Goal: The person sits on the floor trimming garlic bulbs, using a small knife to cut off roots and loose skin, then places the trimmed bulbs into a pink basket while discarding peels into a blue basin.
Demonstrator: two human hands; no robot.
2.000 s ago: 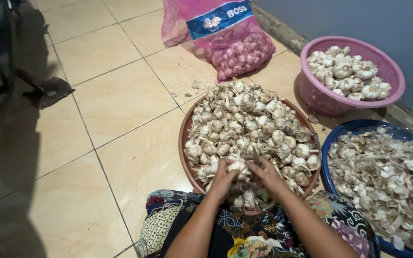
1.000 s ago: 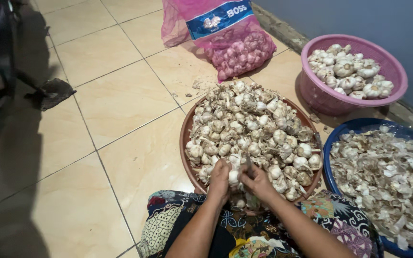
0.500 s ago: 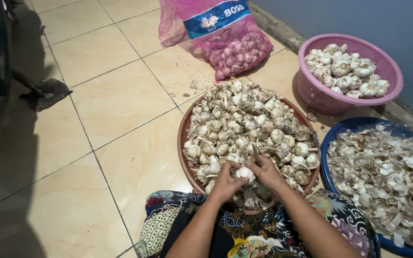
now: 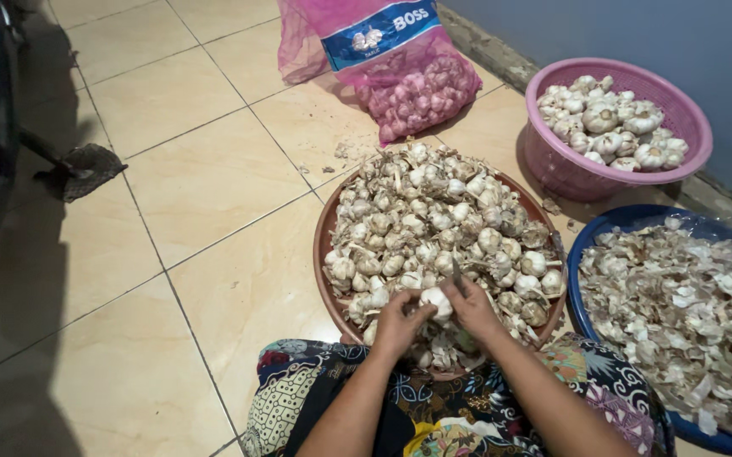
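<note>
Since the earlier frame, both hands have been drawn slightly back toward the lap, and one garlic bulb (image 4: 436,300) has been lifted off the heap. It is held between the left hand (image 4: 400,322) and the right hand (image 4: 474,306), whose fingers are clamped on it, just above the near rim of the brown tray (image 4: 325,254). Cleaned bulbs are kept in a pink basket (image 4: 552,165), skins in a blue basin (image 4: 582,254), more garlic in a pink sack (image 4: 421,85).

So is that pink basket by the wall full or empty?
Fairly full. The pink basket holds a heap of white garlic bulbs rising about to its rim, though the far side shows some bare mesh.
</note>
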